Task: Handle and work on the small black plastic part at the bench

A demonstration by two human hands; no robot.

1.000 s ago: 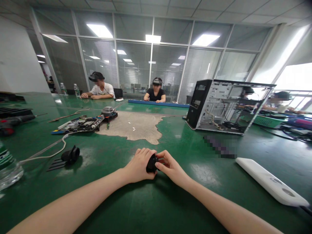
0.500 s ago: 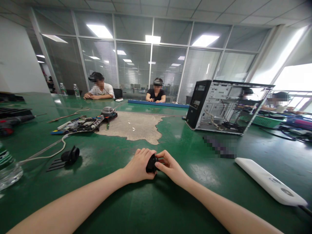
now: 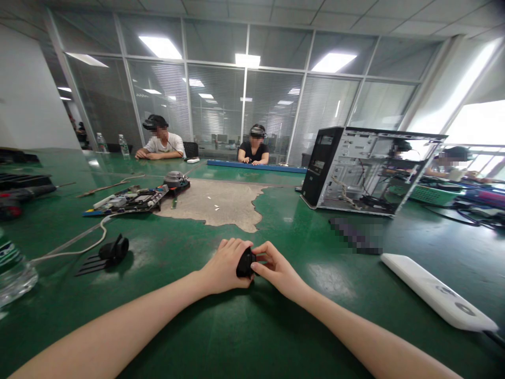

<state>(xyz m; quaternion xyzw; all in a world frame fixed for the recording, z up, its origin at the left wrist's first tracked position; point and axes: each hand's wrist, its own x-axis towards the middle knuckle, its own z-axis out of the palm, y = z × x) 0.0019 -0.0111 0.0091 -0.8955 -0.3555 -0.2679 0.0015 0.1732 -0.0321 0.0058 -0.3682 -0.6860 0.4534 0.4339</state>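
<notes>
A small black rounded part (image 3: 244,264) sits between my hands, just above or on the green tabletop; its exact kind is hidden by my fingers. My left hand (image 3: 225,267) is wrapped over it from the left, fingers curled round the far side. From the right, the thumb and fingertips of my right hand (image 3: 279,269) pinch its right end. To the left lies another black piece (image 3: 114,250) with a round body and several long flat prongs.
A circuit board (image 3: 130,199) with a fan-like part lies beyond, left of a bare patch (image 3: 221,202). An opened computer case (image 3: 355,173) stands at right, a white power bank-like block (image 3: 437,292) nearer. A water bottle (image 3: 16,268) is at left. Co-workers sit across the table.
My hands keep the same grip on the black part, with barely any shift. The view has tilted very slightly.
</notes>
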